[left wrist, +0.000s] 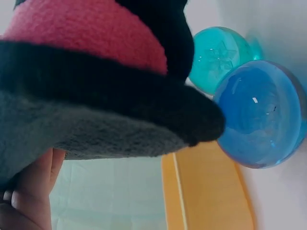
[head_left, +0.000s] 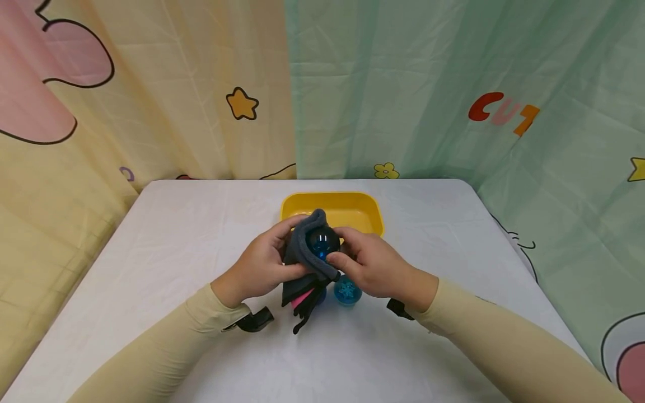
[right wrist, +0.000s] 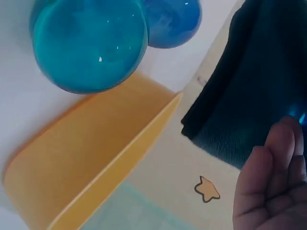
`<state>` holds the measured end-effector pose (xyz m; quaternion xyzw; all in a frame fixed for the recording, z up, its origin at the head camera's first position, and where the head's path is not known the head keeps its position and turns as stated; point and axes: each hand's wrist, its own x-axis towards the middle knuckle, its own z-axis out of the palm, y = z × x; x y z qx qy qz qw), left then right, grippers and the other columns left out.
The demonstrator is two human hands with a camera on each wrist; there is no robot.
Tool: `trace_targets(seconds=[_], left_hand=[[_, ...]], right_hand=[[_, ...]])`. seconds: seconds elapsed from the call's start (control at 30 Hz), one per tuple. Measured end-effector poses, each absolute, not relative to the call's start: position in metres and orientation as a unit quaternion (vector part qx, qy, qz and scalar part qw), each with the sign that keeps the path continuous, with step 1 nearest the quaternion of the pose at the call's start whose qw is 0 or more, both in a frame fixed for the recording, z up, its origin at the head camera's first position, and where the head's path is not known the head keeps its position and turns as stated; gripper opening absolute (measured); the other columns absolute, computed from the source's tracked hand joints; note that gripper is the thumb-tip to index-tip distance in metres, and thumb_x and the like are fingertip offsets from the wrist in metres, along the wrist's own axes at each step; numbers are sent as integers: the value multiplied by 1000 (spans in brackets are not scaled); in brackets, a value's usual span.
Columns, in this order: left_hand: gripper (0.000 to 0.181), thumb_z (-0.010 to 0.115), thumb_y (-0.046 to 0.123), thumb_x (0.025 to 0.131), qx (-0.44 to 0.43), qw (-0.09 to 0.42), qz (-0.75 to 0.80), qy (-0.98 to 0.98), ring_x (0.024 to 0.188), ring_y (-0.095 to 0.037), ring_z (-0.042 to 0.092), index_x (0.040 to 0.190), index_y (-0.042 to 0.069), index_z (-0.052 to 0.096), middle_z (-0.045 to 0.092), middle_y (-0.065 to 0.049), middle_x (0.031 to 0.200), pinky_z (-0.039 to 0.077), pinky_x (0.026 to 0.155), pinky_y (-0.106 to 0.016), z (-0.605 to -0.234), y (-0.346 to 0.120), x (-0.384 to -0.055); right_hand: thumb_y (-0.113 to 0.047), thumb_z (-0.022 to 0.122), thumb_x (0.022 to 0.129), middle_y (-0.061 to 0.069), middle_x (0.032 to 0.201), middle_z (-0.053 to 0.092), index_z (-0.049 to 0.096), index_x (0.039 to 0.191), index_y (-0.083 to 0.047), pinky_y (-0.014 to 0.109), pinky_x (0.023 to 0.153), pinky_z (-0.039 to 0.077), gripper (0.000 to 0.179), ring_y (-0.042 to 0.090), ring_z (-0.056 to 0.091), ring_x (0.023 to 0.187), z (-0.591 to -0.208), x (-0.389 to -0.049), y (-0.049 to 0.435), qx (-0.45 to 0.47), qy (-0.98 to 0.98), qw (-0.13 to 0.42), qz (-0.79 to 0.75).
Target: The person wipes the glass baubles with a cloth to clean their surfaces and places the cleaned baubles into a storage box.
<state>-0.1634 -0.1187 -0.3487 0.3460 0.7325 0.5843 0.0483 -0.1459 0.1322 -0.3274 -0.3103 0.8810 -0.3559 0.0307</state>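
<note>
My left hand [head_left: 262,262] grips the dark-grey fleece cloth [head_left: 298,249]; my right fingers and thumb [head_left: 341,261] pinch the glossy, translucent dark-blue ball [head_left: 321,242], which lies leftward of them, round, without long axis, against the fleece.

Around the dark-blue ball [head_left: 323,242]: grey cloth [head_left: 297,258] edged black, pink fabric [head_left: 302,298] at seven o'clock, teal snowflake-patterned ball [head_left: 347,291] at five, yellow tray [head_left: 353,210] just past twelve, orange star [head_left: 242,104] at eleven.
</note>
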Motion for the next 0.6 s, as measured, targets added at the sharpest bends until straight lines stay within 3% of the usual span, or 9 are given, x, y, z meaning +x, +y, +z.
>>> trace_targets(seconds=[0.1,0.2,0.27,0.33,0.5,0.6], left_hand=[[78,79,-7,88,350,47,584,731,109,-22,71,156,6,43,68,-20,134,62,93,-29,-350,-119,-164],[78,79,-7,88,354,45,587,727,108,-21,72,156,5,42,69,-20,134,62,93,-30,-350,-121,-165],[78,79,-7,88,354,46,590,724,109,-21,72,156,5,42,69,-20,134,62,94,-31,-350,-122,-165],[78,79,-7,88,354,48,593,722,111,-22,72,156,5,42,69,-20,135,62,95,-31,-349,-122,-166],[78,79,-6,89,346,49,589,728,111,-23,72,157,6,41,69,-19,135,61,96,-30,-348,-122,-166],[78,78,-6,89,347,48,587,730,112,-22,71,157,6,41,67,-20,136,61,97,-29,-347,-122,-164]], right_hand=[[-28,65,106,2,112,77,51,150,-6,29,85,62,52,13,71,93,-327,-146,133,-309,877,33,-365],[-29,69,103,5,134,71,38,161,-8,35,97,62,68,15,73,107,-324,-146,134,-334,885,12,-324],[-27,72,102,8,140,68,31,164,-8,39,101,60,76,19,72,114,-322,-146,135,-358,891,-11,-280],[-23,75,99,9,135,69,31,163,-8,40,100,60,79,21,72,111,-320,-145,137,-381,895,-53,-227],[-17,84,91,2,101,75,43,156,-11,31,82,62,77,18,66,86,-323,-147,140,-432,871,-186,-141],[-16,86,89,0,93,73,46,154,-12,28,76,60,77,16,63,79,-325,-147,141,-445,860,-215,-130]])
